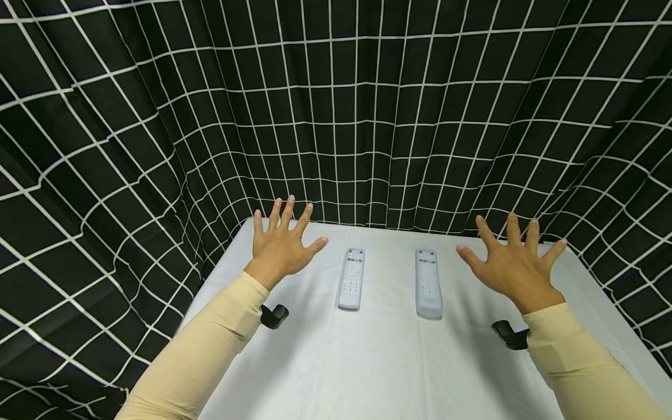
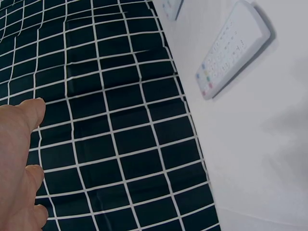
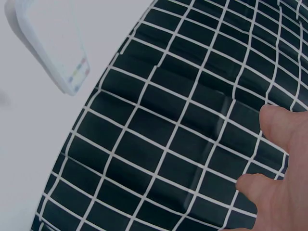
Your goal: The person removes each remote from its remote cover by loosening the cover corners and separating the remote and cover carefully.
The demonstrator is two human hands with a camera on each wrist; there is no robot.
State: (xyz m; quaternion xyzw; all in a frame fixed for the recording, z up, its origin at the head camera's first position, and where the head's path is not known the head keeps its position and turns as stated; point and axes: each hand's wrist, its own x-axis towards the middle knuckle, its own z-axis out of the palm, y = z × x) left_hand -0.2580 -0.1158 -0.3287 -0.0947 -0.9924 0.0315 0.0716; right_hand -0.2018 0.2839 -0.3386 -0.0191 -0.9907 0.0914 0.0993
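Two pale remotes lie on the white surface (image 1: 378, 367), button side up, in the stretch between the person's two hands: the left remote (image 1: 352, 279) is nearer the left hand (image 1: 282, 248), and the right remote (image 1: 429, 283) is nearer the right hand (image 1: 511, 265). Both hands are held out palm down with the fingers fanned, so the grip is wide on either side, and each hand is apart from the remote beside it. The left hand's thumb points inward toward the left remote, which lies just to the right of it and runs from about the thumb's level back toward the person. The right hand mirrors this, its thumb aimed at the far end of the right remote, which lies to the left of that hand. The remotes are well apart and nearly parallel, their far ends carrying small coloured buttons. In the left wrist view the left remote sits at upper right, across from the fingers at the left edge, with part of another remote cut off at the top; in the right wrist view a blurred remote is at upper left, opposite the thumb and fingers at the right edge. Cream sleeves (image 1: 202, 350) cover both forearms, a black fitting (image 1: 280, 315) shows under each wrist, and a black curtain (image 1: 367, 105) with a white grid hangs around the surface
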